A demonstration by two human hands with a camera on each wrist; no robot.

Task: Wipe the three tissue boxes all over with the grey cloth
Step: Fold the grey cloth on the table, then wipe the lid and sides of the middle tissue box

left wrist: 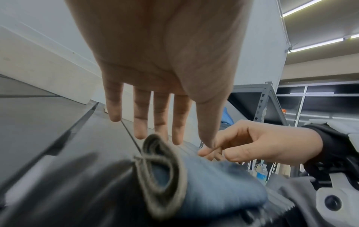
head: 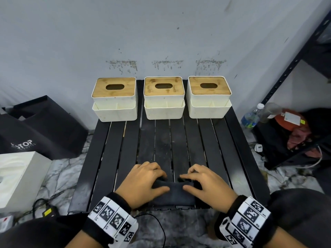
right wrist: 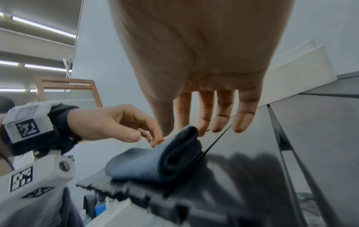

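Three cream tissue boxes with wooden lids stand in a row at the far edge of the black slatted table [head: 197, 149]: left [head: 114, 99], middle [head: 163, 97], right [head: 208, 95]. The folded grey cloth [head: 172, 192] lies at the table's near edge, well short of the boxes. My left hand [head: 143, 181] rests over its left end and my right hand [head: 206, 183] over its right end. The left wrist view has my left hand [left wrist: 161, 122] with straight fingers, tips at the cloth's [left wrist: 204, 184] folded end. My right hand [right wrist: 213, 119] likewise touches the cloth [right wrist: 147, 164] with straight fingers.
A black bag [head: 44, 126] and a white box [head: 19, 178] sit on the floor at the left. A dark metal shelf [head: 295, 68] with bottles [head: 250, 117] stands at the right. The wall is close behind the boxes. Cables run over the marble floor.
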